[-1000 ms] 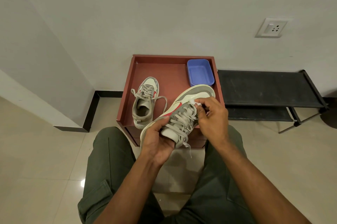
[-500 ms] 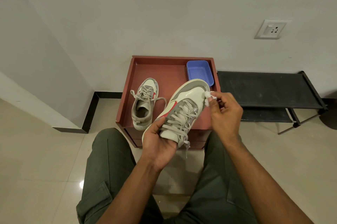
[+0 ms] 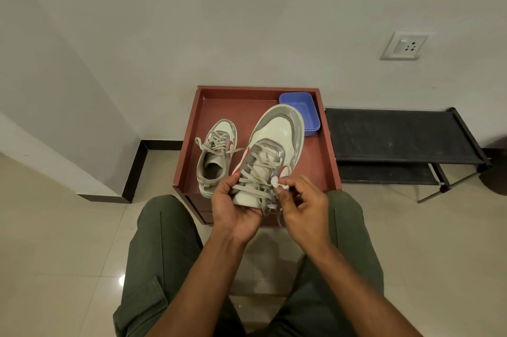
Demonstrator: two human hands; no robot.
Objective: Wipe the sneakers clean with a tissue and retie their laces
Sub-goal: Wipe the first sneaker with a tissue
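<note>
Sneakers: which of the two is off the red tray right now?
The larger-looking sneaker, gripped at its heel by the left hand while the right hand pinches a tissue against it. The other sneaker rests on the tray.

Blue plastic tub [image 3: 301,109] in red-brown tray table [image 3: 327,161], black shoe rack [image 3: 395,136] beside, wall socket [image 3: 404,45]

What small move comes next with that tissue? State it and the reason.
Probably rub the tissue along the held sneaker's right side. The right hand pinches it against that side by the laces, the left hand grips the heel, and the other sneaker waits on the tray.
</note>
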